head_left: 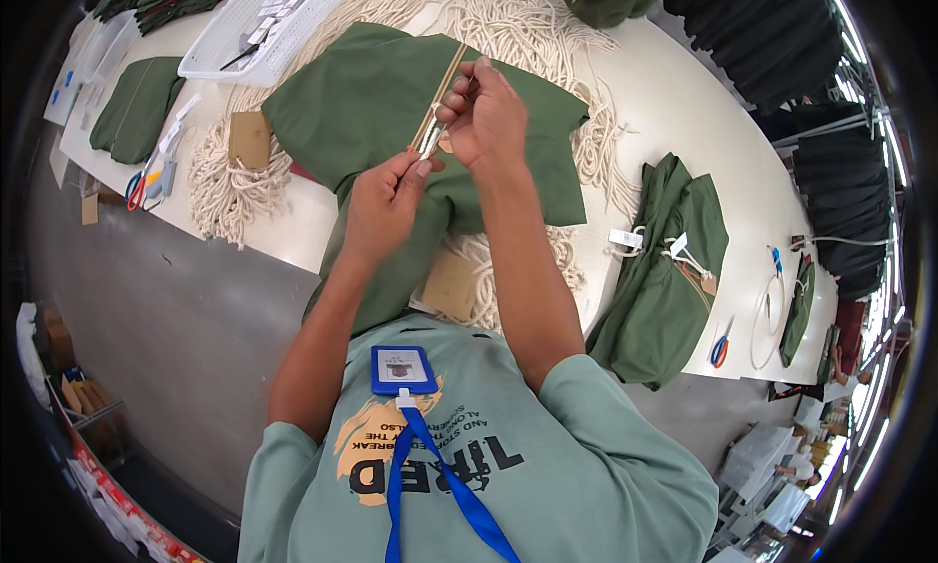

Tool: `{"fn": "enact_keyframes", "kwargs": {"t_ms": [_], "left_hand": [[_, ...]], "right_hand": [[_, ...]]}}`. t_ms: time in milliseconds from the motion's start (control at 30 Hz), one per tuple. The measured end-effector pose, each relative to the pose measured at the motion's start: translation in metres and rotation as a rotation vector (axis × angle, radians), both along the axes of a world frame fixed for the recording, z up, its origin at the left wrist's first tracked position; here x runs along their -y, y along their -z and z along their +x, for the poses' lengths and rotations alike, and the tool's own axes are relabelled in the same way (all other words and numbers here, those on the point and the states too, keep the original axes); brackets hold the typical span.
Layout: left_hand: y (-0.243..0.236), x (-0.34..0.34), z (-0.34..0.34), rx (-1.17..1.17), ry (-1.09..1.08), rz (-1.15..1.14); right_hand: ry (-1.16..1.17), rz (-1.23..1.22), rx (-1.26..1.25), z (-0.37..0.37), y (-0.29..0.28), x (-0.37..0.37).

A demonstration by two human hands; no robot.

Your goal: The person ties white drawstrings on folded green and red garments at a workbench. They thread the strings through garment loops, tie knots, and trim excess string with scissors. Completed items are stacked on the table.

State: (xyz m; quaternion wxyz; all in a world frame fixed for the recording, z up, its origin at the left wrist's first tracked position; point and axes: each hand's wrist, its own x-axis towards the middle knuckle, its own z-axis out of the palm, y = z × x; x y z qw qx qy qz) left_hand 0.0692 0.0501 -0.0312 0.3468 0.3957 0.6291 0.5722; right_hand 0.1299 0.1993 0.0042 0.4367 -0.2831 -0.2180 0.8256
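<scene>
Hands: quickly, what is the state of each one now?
Left hand: closed, pinching the lower end of the drawstring cord.
Right hand: closed, gripping the same cord.

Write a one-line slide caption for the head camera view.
Both hands, left hand and right hand, pinch a beige drawstring cord above a green garment on a white table.

We see a matt green cloth garment (371, 104) with a tan woven zipper tape (442, 86) pinched by both bare hands. Around it lies rough, fibrous cream cotton cord (230, 187) on a smooth, faintly glossy white table (684, 113). The basket (264, 25) is white plastic mesh; the tags (249, 139) look like matt brown card.
</scene>
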Motion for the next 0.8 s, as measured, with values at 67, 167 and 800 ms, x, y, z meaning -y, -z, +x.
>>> {"fn": "enact_keyframes", "kwargs": {"t_ms": [67, 167, 800], "left_hand": [[0.007, -0.001, 0.012, -0.104, -0.045, 0.001], [0.014, 0.000, 0.026, -0.244, -0.061, -0.036], [0.018, 0.048, 0.008, -0.066, 0.065, -0.142]], "right_hand": [[0.018, -0.063, 0.007, 0.000, 0.009, -0.005], [0.128, -0.188, 0.042, 0.001, 0.027, -0.011], [0.169, 0.155, 0.216, 0.173, 0.026, -0.065]]}}
